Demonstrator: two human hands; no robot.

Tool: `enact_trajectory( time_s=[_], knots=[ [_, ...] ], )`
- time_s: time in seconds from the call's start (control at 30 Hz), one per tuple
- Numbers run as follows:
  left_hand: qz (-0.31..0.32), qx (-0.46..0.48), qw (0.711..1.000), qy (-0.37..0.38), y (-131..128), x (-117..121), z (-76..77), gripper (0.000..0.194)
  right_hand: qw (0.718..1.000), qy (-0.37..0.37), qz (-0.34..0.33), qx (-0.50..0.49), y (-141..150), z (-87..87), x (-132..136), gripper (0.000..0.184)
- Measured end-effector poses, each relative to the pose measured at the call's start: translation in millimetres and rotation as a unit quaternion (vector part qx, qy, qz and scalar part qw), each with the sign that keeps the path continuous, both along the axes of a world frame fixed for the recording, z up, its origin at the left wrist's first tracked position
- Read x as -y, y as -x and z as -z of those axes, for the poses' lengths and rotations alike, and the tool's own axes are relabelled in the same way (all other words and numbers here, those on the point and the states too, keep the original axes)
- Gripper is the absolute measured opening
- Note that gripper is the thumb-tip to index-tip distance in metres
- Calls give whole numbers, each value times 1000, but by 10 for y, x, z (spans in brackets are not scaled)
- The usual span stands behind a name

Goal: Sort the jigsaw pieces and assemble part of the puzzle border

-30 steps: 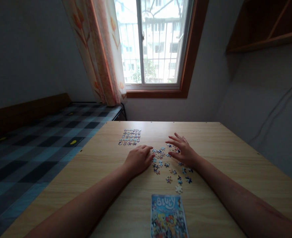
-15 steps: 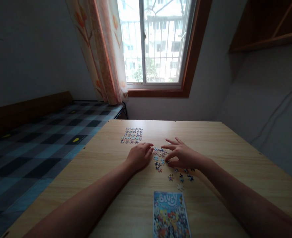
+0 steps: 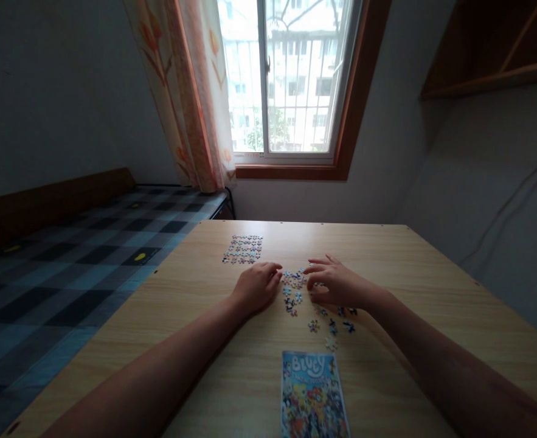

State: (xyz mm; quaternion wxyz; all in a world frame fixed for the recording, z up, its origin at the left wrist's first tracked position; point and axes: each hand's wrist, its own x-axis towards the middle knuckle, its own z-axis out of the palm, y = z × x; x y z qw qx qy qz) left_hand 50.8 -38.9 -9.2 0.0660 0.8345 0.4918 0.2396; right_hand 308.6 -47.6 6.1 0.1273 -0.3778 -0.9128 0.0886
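Loose jigsaw puzzle pieces point(image 3: 294, 279) lie scattered on the wooden table point(image 3: 432, 304) between my hands. My left hand point(image 3: 256, 287) rests at their left side, its fingers loosely curled together; whether anything is under the fingertips is hidden. Over the right part of the pieces, my right hand point(image 3: 334, 283) is held palm down with fingers spread and thumb apart from the index finger. No piece is visible in its grasp, and it covers some of the pieces. Nearer to me, a few more pieces point(image 3: 332, 326) lie apart from one another.
Puzzle pieces laid out in rows point(image 3: 243, 249) are at the far left of the table. A Bluey picture sheet or box point(image 3: 315, 395) lies at the near edge. A bed with a checked cover point(image 3: 90, 261) stands left, and a window point(image 3: 295, 79) is ahead.
My right hand has shifted slightly right, and its fingers have drawn in a little, uncovering some pieces. My left hand has stayed in place.
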Motion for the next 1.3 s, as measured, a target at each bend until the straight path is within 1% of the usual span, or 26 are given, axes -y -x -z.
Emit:
enact_trajectory(
  time_s=[0.17,0.33,0.5,0.8,0.93,1.03,1.3],
  knots=[
    [-3,1,1000,2,-7,3,-12,27,1000,-9,13,9,4,0,-10,8],
    [1,2,1000,2,-12,-3,-11,27,1000,-13,16,13,17,-4,-13,9],
    [5,3,1000,0,-9,-9,-6,27,1000,-22,-8,-5,29,-66,3,10],
    [5,-1,1000,-6,6,-32,21,27,1000,3,-14,-3,22,-103,31,2],
    [5,-5,1000,-5,-1,-29,18,28,999,20,-29,13,5,-147,45,10],
    [3,-2,1000,-5,-2,-30,16,28,999,15,-33,25,4,-151,39,13],
    [5,-1,1000,-8,-1,-37,29,29,997,52,0,51,40,-186,80,18]
  ],
)
